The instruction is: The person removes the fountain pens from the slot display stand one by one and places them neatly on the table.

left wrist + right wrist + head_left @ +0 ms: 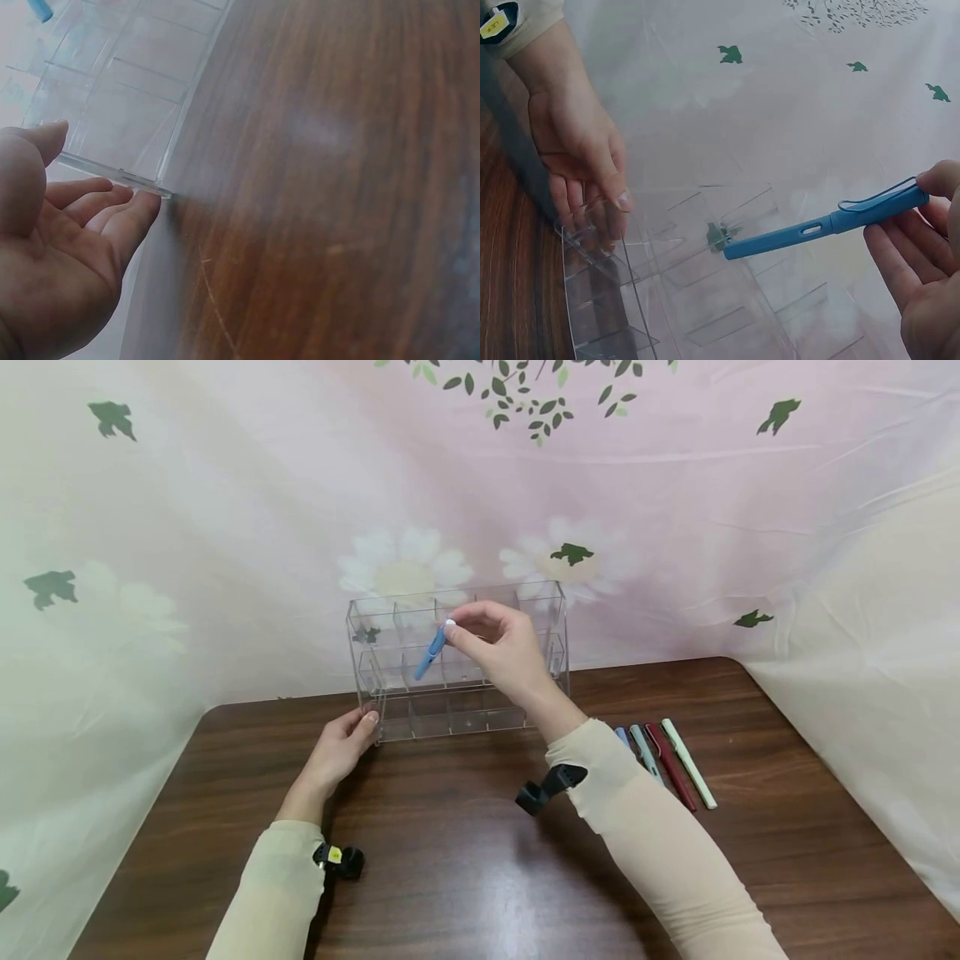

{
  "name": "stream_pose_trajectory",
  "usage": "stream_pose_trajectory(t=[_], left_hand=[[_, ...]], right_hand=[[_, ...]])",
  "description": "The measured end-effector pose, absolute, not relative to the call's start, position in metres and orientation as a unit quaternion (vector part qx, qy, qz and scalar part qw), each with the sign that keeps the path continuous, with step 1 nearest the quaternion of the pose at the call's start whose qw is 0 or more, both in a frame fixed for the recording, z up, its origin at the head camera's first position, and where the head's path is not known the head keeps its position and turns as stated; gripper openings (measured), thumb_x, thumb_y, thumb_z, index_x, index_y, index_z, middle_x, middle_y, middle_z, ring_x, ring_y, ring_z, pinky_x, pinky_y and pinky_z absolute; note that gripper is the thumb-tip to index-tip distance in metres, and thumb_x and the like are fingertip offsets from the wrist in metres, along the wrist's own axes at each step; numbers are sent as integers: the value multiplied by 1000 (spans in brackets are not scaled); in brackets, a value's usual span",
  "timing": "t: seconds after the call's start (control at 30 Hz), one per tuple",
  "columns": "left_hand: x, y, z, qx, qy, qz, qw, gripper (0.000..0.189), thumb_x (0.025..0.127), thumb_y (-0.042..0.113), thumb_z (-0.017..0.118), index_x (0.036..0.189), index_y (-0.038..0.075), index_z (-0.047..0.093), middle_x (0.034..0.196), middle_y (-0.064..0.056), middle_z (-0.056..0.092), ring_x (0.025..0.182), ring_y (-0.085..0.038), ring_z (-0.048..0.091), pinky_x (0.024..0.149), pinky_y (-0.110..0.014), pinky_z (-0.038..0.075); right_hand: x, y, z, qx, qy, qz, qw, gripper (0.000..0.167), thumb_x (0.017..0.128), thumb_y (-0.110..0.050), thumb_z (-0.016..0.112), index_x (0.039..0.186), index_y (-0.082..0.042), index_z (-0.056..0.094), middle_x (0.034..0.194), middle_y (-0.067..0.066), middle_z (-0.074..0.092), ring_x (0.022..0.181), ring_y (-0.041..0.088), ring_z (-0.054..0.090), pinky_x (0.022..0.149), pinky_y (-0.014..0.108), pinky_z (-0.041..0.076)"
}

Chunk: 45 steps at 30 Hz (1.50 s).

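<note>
A blue pen (pixel 431 653) with a wire clip is pinched at its clip end by my right hand (pixel 506 647). Its other end points down and to the left, in front of a clear tiered organizer (pixel 468 722). In the right wrist view the whole pen (pixel 780 241) shows, including a small slot in its barrel. My left hand (pixel 341 747) holds the organizer by its lower left side, thumb toward the front. The left wrist view shows the left fingers (pixel 131 217) against the edge of the clear side panel (pixel 120 174).
Several pens lie side by side on the wooden table right of the organizer: a pale green pen (pixel 688 764), a dark red pen (pixel 670 766), a grey-blue pen (pixel 645 752) and a blue pen (pixel 622 737), partly behind the right sleeve. A patterned cloth (pixel 285 527) hangs behind the table.
</note>
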State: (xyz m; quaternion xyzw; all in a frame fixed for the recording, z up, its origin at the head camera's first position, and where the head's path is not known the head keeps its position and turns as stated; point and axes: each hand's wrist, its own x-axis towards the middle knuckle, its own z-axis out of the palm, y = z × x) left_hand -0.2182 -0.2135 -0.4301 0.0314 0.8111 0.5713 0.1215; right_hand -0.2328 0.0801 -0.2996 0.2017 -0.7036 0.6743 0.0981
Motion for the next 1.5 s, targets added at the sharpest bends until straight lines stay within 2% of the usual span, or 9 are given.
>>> stream_pose_trajectory(t=[0.2, 0.67, 1.0, 1.23, 1.5], left_hand=[[-218, -213, -432, 35, 810, 573, 122, 69, 118, 35, 44, 168, -8, 23, 174, -29, 28, 158, -42, 40, 126, -42, 39], [-220, -214, -431, 40, 811, 571, 117, 68, 119, 35, 43, 167, -9, 24, 173, -30, 30, 157, -43, 42, 125, -41, 41], [-219, -214, -431, 37, 815, 566, 117, 68, 119, 36, 43, 168, -8, 24, 174, -29, 29, 157, -42, 41, 126, -42, 40], [-219, -214, -431, 32, 813, 571, 113, 68, 119, 36, 44, 167, -8, 25, 173, -29, 31, 157, -42, 42, 125, -42, 41], [-219, -214, -432, 35, 812, 572, 115, 68, 119, 35, 44, 168, -8, 24, 173, -30, 29, 157, -43, 41, 126, -43, 40]], right_hand=[[-231, 89, -303, 190, -715, 663, 112, 18, 100, -15, 77, 114, -2, 78, 107, 10, 82, 94, 16, 80, 79, 26, 62], [-232, 119, -306, 174, -721, 658, 130, 20, 99, -11, 78, 114, 2, 78, 95, -9, 79, 88, 10, 77, 86, 25, 65], [-229, 138, -310, 151, -736, 646, 132, 23, 100, -14, 79, 116, 1, 78, 98, -11, 77, 91, 8, 74, 86, 21, 62], [-229, 146, -311, 154, -729, 653, 134, 25, 101, -12, 78, 119, 6, 75, 95, -13, 78, 89, 8, 75, 85, 23, 66], [-228, 155, -315, 152, -747, 631, 147, 21, 101, -13, 78, 116, 2, 78, 92, -16, 78, 84, 6, 74, 82, 22, 64]])
